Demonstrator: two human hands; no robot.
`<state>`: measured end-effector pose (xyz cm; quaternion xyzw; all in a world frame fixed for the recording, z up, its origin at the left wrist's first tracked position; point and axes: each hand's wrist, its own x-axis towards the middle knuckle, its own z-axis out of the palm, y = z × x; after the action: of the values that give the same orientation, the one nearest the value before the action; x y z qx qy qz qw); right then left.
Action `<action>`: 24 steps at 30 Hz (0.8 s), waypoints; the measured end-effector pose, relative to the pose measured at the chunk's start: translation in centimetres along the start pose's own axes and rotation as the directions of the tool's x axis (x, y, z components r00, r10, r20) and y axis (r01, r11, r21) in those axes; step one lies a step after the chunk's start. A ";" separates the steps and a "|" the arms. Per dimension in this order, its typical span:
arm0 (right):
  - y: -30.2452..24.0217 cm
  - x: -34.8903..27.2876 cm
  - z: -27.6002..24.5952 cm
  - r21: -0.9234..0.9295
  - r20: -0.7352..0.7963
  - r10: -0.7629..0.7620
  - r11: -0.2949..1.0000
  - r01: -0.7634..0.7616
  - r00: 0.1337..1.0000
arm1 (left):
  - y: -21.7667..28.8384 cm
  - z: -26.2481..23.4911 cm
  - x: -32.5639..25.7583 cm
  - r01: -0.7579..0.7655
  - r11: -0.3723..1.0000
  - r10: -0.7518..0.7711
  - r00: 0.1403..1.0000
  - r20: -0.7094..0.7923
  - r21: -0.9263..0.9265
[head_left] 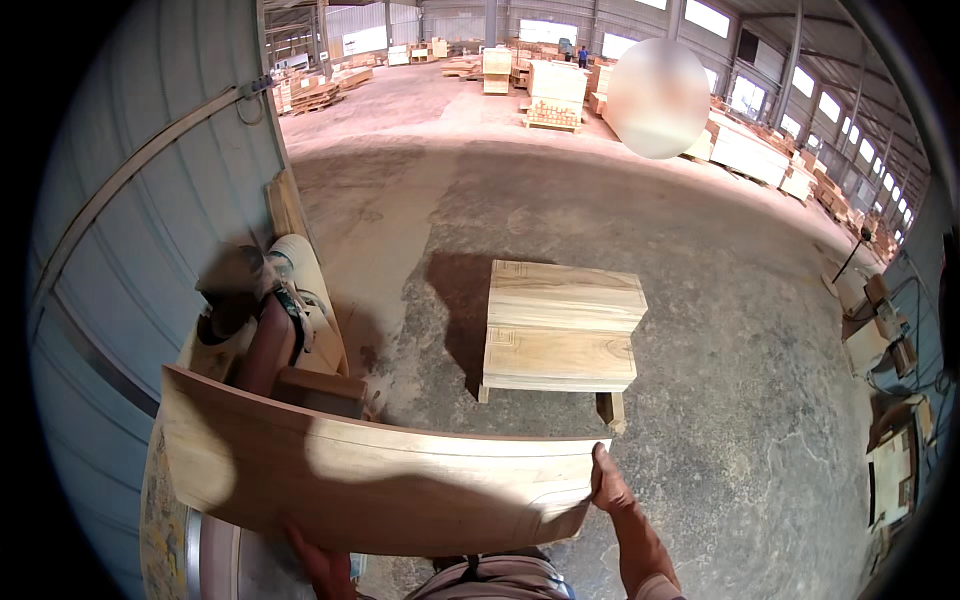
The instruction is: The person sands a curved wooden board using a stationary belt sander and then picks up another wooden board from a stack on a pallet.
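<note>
A long, pale wooden panel (400, 480) spans the front of the head view, its face toward me and partly in shadow. My right hand (608, 482) grips its right end, the thumb over the upper corner. My left hand (322, 562) is at the panel's lower edge, left of the middle; its fingers are partly hidden, and it appears to hold the panel from below. Beyond the panel, similar wooden panels (560, 355) lie in two side-by-side rows on wooden supports on the floor.
At left, a bench (160, 500) stands by a corrugated metal wall (130, 230), with a dark, blurred machine or tool (235, 290) beside it. Equipment and wooden pieces (880, 340) line the right wall. Timber stacks (556, 90) stand far back in the hall.
</note>
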<state>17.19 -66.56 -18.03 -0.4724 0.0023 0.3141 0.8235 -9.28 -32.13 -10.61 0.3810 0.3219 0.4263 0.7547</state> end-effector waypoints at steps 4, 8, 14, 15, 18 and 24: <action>-3.2 1.6 -2.4 -0.026 0.005 0.170 0.985 -0.170 0.985 | -2.0 2.9 0.6 0.190 0.931 -0.175 0.982 0.076 -0.313; -2.7 5.3 -6.0 -0.080 -0.119 0.128 0.987 -0.138 0.985 | -5.0 3.2 0.5 0.226 0.921 -0.205 0.974 0.099 -0.317; -4.2 4.7 -5.0 -0.075 -0.106 0.144 0.985 -0.152 0.984 | -9.7 3.2 2.0 0.330 0.855 -0.321 0.943 0.090 -0.399; -4.5 4.7 -3.6 -0.135 -0.074 0.191 0.971 -0.200 0.979 | -11.6 0.5 2.8 0.328 0.853 -0.365 0.931 -0.015 -0.405; -3.5 4.4 -2.6 -0.249 -0.100 0.121 0.958 -0.142 0.988 | -12.1 0.1 2.8 0.281 0.897 -0.329 0.940 -0.090 -0.340; -2.4 3.6 -3.7 -0.205 -0.099 0.131 0.967 -0.149 0.986 | -14.0 -0.8 3.7 0.302 0.907 -0.367 0.909 -0.197 -0.292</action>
<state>22.40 -68.45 -19.29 -0.5687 0.0370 0.3499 0.7434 -2.78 -33.43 -23.57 0.1633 0.4167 0.3714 0.8135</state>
